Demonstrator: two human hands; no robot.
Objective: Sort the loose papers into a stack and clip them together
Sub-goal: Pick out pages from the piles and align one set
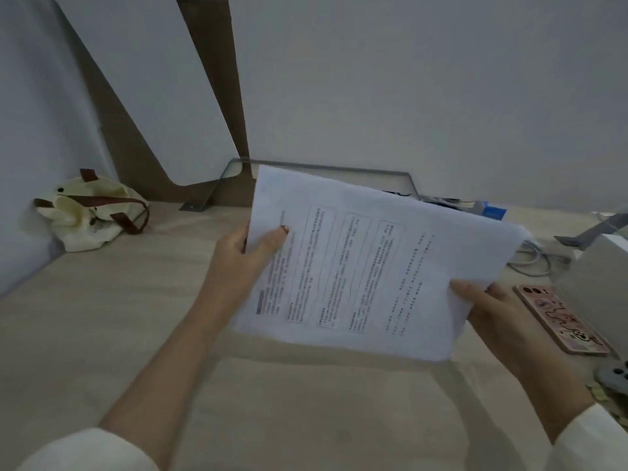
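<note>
A person holds a sheaf of papers (373, 266) up off a pale wood-grain table (102, 317), a little right of the middle of the view. The top sheet carries printed text in boxed blocks, and the lines run sideways to the viewer. The sheets look roughly squared together, though how many there are cannot be told.

The left hand (241, 256) grips the sheaf at its 9 o'clock edge. Its thumb (275, 237) presses flat on the printed face while the other fingers are hidden behind the paper, so the hand is closed on the sheets in a pinch. The right hand (492, 311) takes the 4 o'clock corner in the same manner: the thumb lies on top near the edge and the remaining fingers curl underneath, closed on the sheaf. Both forearms are bare, with cream sleeves pushed back near the bottom corners of the view.

At 9 o'clock from the papers, well apart from them and against the wall, a cream tote bag (85, 215) with brown straps lies slumped on the table. At 4 o'clock, just beside the right hand, a phone (560, 321) in a pink patterned case lies flat. Beyond it, at 3 o'clock, a white box-like object (598, 283) sits at the frame's edge, with grey cables (530, 263) near it. A leaning white board (136, 90) stands at 11 o'clock.
</note>
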